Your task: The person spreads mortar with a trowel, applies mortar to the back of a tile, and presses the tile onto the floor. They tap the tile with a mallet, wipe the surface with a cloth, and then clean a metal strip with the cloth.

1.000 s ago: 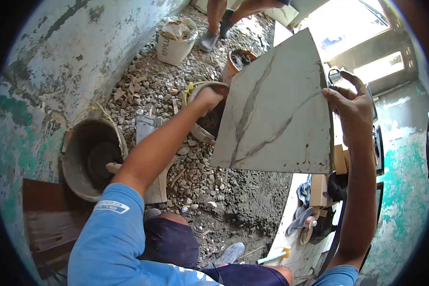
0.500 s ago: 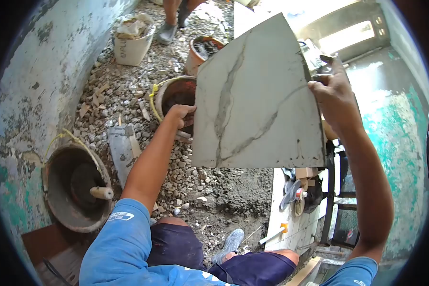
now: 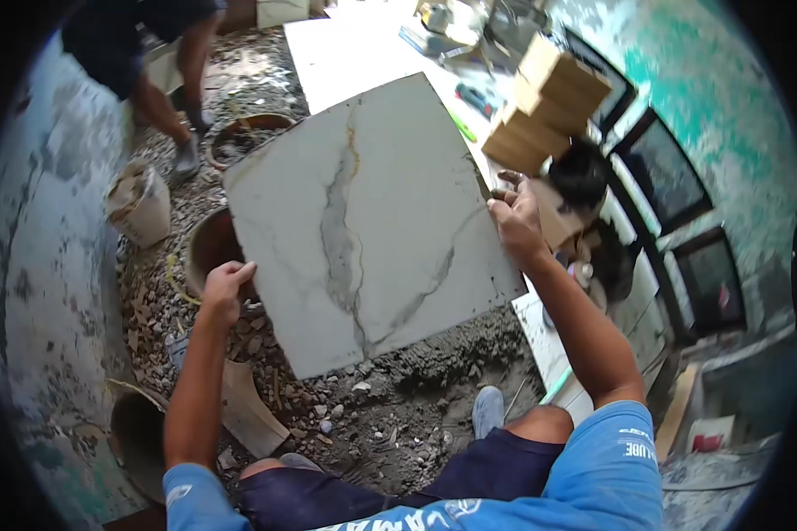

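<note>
A large white floor tile (image 3: 398, 221) with grey and brown marble veins is held up in front of me, its veined face towards me. My left hand (image 3: 226, 288) grips its left edge, thumb on the face and fingers behind. At the right edge my right hand (image 3: 520, 217) pinches the tile, some fingers hidden. Under its near edge lies a bed of wet grey mortar (image 3: 460, 354), with gravel and dirt closer to my knees.
A bucket (image 3: 208, 248) stands partly behind the tile, another bucket (image 3: 137, 442) by the left wall. A white sack (image 3: 140, 208) rests on gravel. At far left is another person's leg (image 3: 155, 115). Laid white tiles (image 3: 328, 66), stacked cardboard boxes (image 3: 549, 97) and dark frames (image 3: 660, 168) are beyond.
The tile has come down and left, tilting nearer to flat, with both hands still holding it. My view has turned right, bringing the boxes and more of the laid tiles into sight.
</note>
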### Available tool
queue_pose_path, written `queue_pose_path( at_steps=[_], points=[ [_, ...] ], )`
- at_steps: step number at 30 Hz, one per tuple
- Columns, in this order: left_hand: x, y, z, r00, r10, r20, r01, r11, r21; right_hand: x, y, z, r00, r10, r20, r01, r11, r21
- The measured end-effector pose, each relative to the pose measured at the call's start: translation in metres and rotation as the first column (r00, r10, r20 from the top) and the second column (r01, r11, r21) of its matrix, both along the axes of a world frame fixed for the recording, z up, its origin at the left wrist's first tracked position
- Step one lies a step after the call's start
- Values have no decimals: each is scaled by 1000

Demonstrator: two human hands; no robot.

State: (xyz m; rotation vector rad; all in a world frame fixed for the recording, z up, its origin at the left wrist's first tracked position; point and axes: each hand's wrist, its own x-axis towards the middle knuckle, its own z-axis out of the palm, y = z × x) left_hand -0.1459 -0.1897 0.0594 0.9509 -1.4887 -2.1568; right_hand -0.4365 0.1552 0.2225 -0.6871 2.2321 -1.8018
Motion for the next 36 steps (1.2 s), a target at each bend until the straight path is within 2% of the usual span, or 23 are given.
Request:
queue_pose_path(
  at_steps=[1,3,4,5,6,7,8,9,11,12,14,20,21,24,25,26,28,36],
  points=[
    [1,25,5,1000,9,-23,-10,1000,-30,-9,36,-26,999,20,38,-18,999,-45],
    [-5,89,30,988,-1,156,10,998,-59,-29,101,-84,997,20,76,-13,996,-92],
    [-11,123,28,975,19,222,5,994,-107,-27,128,-104,987,36,156,-10,985,-170],
    [-8,141,-1,954,-6,301,22,999,-49,-40,159,-149,983,41,178,-5,980,-198],
    [-7,167,-21,928,-55,368,64,998,-14,-37,184,-175,975,-19,221,54,986,-155],
    [-8,193,-42,892,-46,449,66,997,-29,-39,209,-206,967,-5,253,54,981,-187],
    [-11,220,-56,891,-39,452,32,999,24,-36,229,-226,943,-17,334,80,981,-177],
    [-5,232,-84,867,-80,492,90,996,3,-35,250,-256,930,-3,368,77,980,-185],
    [-19,262,-97,851,-79,519,78,997,23,-44,279,-294,903,12,429,73,981,-181],
    [-28,270,-97,823,-92,560,87,996,35,-49,286,-303,888,-12,460,93,984,-154],
    [-45,280,-114,846,-67,530,78,997,2,-60,299,-318,863,-29,504,101,988,-115],
    [-122,274,-148,858,39,513,24,993,-114,-155,268,-354,955,-26,297,29,1000,-8],
    [-133,264,-158,862,27,506,40,992,-121,-167,260,-359,954,-16,301,21,1000,-11],
    [-156,246,-182,879,89,468,-50,994,-96,-197,239,-372,972,-38,231,34,999,24],
    [-160,242,-186,880,93,466,-53,994,-99,-204,233,-376,972,-63,226,44,995,85],
    [-164,240,-187,883,110,457,-82,993,-82,-207,227,-373,972,-86,219,55,988,145],
    [-168,233,-189,883,138,448,-122,990,-65,-208,222,-366,974,-101,204,68,985,160],
    [-179,226,-184,879,99,467,-86,995,-50,-216,208,-361,953,-100,286,52,984,172]
  ],
)
